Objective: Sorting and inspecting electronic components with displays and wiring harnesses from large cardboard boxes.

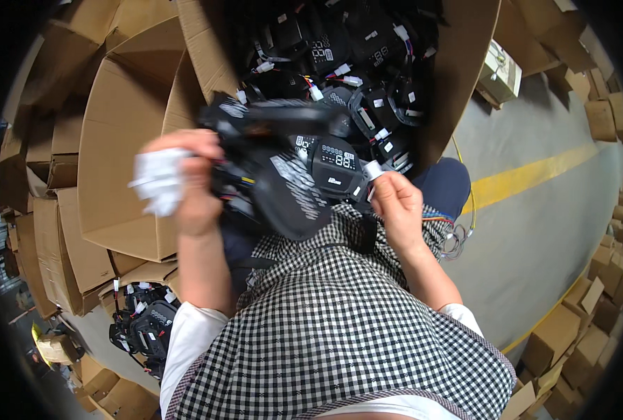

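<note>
Black plastic display units lie over my lap, including one (338, 168) with a printed digit panel and another black piece (290, 192) with pale streaky marks. My left hand (198, 185), smeared by motion, is closed round a crumpled white cloth or paper (159, 180). Its fingertips reach to the edge of a blurred black unit (276, 119); whether they grip that too is unclear. My right hand (400, 206) pinches a small white piece (373, 170), which looks like a plug, beside the display unit's right edge.
Ahead stands a large open carton (458, 77) heaped with similar black units and white-plugged wires. Cardboard boxes (126, 140) crowd the left, with more units (150, 325) low down there. Thin coloured wires (455, 241) hang by my right knee. A yellow line (528, 175) crosses the grey floor.
</note>
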`<action>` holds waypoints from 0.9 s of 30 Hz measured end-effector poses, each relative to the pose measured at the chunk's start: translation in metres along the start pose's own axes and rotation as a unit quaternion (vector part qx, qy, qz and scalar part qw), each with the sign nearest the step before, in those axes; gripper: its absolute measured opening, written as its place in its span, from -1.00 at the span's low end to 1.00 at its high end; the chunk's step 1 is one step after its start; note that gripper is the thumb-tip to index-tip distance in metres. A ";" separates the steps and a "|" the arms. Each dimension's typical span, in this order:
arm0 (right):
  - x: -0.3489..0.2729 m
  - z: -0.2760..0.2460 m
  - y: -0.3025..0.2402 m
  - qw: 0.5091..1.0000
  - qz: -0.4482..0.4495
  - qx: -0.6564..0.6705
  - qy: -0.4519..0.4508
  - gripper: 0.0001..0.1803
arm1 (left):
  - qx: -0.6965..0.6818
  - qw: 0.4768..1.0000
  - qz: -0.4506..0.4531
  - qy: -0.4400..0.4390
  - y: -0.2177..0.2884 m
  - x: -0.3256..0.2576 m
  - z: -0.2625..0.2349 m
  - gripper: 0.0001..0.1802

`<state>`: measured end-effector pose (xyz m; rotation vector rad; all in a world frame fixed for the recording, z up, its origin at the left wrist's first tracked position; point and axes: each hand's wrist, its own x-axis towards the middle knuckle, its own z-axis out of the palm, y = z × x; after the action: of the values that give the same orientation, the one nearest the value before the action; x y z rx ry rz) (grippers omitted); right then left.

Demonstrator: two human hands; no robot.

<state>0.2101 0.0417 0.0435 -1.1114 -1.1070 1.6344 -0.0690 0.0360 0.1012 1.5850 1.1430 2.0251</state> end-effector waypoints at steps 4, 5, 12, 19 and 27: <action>0.012 -0.012 -0.002 0.998 -0.025 0.006 0.056 -0.76 | 0.145 0.957 0.060 0.242 0.040 0.047 -0.087 -0.59; 0.014 -0.014 0.002 0.998 -0.023 0.001 0.057 -0.75 | 0.174 0.929 0.079 0.318 0.042 0.053 -0.107 -0.57; 0.028 -0.001 0.029 0.986 -0.021 -0.168 0.005 -0.73 | 0.380 0.869 -0.096 0.302 -0.033 -0.004 -0.274 -0.85; 0.026 0.007 0.036 0.939 -0.061 -0.336 -0.044 -0.76 | 0.402 0.741 -0.515 -0.155 -0.105 -0.085 -0.263 -0.73; 0.051 0.012 0.042 0.934 -0.093 -0.331 -0.095 -0.73 | 0.457 0.756 -0.442 -0.156 -0.094 -0.068 -0.230 -0.54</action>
<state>0.1793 0.0770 -0.0041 -1.2186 -1.9190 1.2595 -0.2779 -0.0402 -0.0282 1.1675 2.3131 0.5321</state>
